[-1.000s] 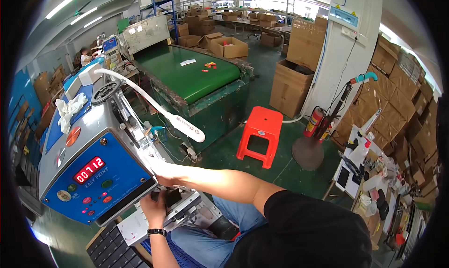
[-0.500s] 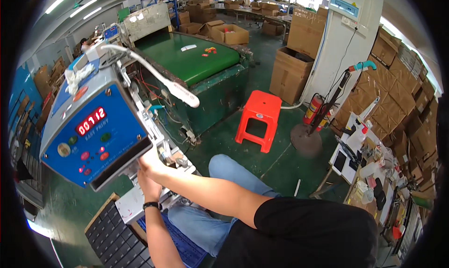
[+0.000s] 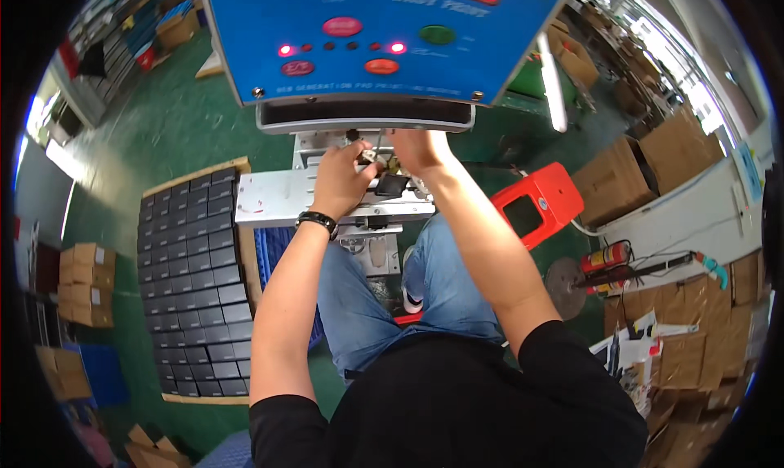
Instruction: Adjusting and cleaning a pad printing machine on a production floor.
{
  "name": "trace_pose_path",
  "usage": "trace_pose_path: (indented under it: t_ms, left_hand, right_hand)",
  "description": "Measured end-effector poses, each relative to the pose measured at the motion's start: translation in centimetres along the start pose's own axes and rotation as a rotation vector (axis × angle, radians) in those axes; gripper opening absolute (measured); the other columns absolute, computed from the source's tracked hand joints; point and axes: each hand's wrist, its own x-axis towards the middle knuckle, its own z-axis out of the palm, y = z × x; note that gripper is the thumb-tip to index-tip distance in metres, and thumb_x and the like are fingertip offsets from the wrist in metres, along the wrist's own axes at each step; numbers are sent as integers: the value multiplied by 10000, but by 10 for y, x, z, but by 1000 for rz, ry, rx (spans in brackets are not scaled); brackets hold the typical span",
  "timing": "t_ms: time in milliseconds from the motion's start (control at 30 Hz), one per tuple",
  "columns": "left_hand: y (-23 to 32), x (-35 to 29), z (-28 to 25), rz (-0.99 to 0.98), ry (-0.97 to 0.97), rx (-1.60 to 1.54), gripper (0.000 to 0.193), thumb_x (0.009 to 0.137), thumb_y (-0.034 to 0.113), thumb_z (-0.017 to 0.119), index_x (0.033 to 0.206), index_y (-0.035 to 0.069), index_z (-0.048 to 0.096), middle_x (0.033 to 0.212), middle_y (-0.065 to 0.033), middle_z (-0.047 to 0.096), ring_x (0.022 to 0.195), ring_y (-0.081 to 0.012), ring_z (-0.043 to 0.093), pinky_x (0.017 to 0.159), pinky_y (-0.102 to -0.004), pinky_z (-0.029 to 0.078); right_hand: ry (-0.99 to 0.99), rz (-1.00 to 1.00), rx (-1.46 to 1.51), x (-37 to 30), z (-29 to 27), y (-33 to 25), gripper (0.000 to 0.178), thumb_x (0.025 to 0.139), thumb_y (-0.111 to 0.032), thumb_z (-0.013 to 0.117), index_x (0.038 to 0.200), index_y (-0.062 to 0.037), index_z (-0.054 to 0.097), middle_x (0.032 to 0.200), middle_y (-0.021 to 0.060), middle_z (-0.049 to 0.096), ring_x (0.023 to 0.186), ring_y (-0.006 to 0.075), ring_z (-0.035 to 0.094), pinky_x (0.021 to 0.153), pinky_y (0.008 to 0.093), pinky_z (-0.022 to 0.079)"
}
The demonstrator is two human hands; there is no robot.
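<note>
A blue-fronted pad printing machine (image 3: 343, 68) with a lit red display and round buttons stands right before me. Under its front lip is a metal fixture on a pale bench arm (image 3: 278, 197). My left hand (image 3: 339, 178), with a black band at the wrist, is at this fixture, thumb and fingers curled about a small metal part (image 3: 369, 155) that I cannot name. Close beside it on the right is my right hand (image 3: 420, 151); its fingers are mostly hidden by the lip and by the hand itself. A small black block (image 3: 393, 185) sits on the fixture between my wrists.
At the left, a wooden-edged board carries rows of black boxes (image 3: 192, 280). A blue crate (image 3: 269, 256) lies partly under the bench arm. To the right are a red plastic stool (image 3: 559, 194), a fire extinguisher (image 3: 606, 257), a round stand base (image 3: 565, 288) and cardboard boxes (image 3: 616, 182).
My view has swung left and down, so the machine now fills the top middle and the boards of black boxes show fully. Both hands stay at the fixture, now less covered.
</note>
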Motion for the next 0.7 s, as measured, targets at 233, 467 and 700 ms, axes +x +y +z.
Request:
trace_pose_path:
  t_ms: [233,467,700]
  left_hand:
    - [11,8,-9,-17,-33,-11,384,916,274,878,1215,44,806,972,-163,817,917,-368,751,818,-465,579]
    - [26,4,-17,-242,-112,-136,374,909,217,832,1236,37,799,1199,-214,813,1070,-419,769,939,-467,598]
    - [17,1,-13,-186,-100,-78,367,888,200,786,1219,43,799,1175,-214,807,1094,-435,754,955,-481,588]
  right_hand:
    - [-444,238,1551,8,-29,66,617,942,-413,893,1413,-65,698,1412,109,734,1311,256,672,1162,451,527]
    - [-598,203,1408,21,-25,114,638,867,-305,968,1407,-72,719,1386,119,756,1257,280,719,1087,487,586]
    - [-259,-399,498,30,-23,107,563,880,-275,926,1383,-103,739,1364,132,761,1222,314,733,1057,506,594]
